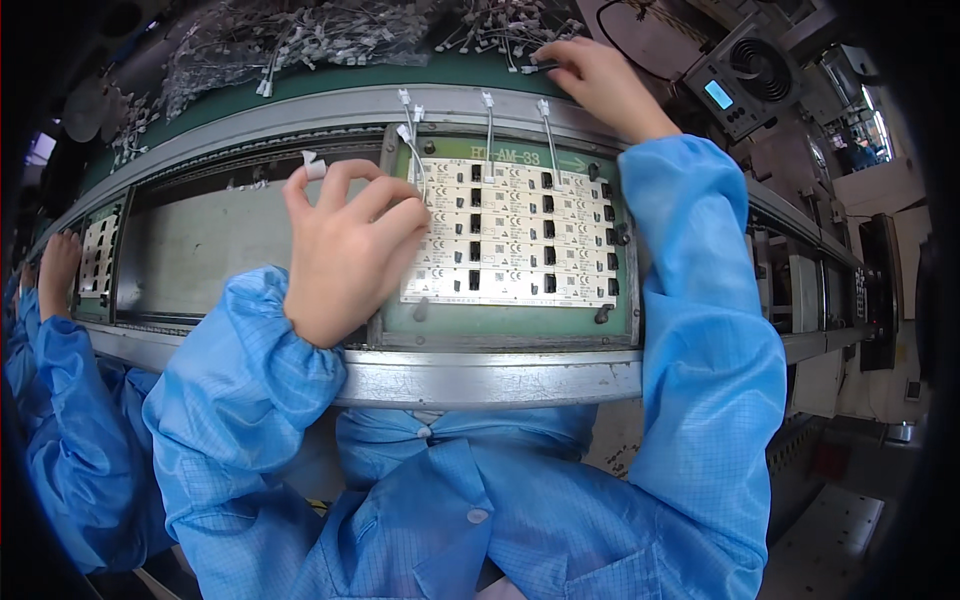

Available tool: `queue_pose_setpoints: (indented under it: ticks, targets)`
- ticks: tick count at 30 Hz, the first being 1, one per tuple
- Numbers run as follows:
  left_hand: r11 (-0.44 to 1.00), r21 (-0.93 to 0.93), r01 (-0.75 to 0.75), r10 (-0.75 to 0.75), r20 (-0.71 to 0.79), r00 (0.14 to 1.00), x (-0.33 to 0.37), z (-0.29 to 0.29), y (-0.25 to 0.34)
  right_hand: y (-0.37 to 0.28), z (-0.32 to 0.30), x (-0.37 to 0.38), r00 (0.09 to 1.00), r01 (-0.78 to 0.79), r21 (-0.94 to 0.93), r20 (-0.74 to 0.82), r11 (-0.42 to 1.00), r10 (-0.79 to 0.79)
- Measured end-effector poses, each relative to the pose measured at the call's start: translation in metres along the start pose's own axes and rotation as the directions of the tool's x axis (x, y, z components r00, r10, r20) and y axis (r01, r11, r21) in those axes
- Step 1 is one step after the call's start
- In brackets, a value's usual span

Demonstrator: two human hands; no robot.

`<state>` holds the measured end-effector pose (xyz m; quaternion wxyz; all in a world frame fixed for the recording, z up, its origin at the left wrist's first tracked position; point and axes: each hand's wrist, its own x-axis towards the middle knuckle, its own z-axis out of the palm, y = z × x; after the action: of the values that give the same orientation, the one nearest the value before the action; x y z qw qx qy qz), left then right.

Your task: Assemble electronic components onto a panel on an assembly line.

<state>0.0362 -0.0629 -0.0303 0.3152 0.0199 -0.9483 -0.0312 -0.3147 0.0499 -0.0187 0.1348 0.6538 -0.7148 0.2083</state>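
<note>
My left hand [355,240] is bent over the left edge of a panel of white labelled circuit boards [515,232]. Its fingers are curled together by a thin grey cable [416,165] with white plugs; the fingertips' exact grip is hidden. A small white piece [314,166] shows at its outermost finger. The panel lies in a green fixture [450,328]. Two more cables, a middle one [490,135] and a right one [549,140], run from the top row over the rail. Farther back, my right hand [605,88] pinches at a loose white-plugged cable [528,67] by a heap.
Heaps of cables [320,40] lie in clear plastic on the green bench beyond the metal rail [270,112]. The front rail [490,380] runs before me. At left, a co-worker's hand [60,265] reaches to another panel [98,250]. A fan unit with a lit display [718,94] stands back right.
</note>
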Motion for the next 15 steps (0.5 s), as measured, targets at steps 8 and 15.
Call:
queue_pose_setpoints:
  ticks: [8,15]
  targets:
    - [0.983,-0.097,0.156,-0.154,0.031,0.988,-0.004,0.0,-0.007,-0.006,0.024,0.028,0.98,-0.182,0.13,0.105,0.975,0.169]
    - [0.971,-0.135,0.196,-0.189,0.063,0.98,-0.007,0.0,-0.012,-0.03,0.027,0.032,0.999,-0.03,-0.214,0.013,0.976,0.034]
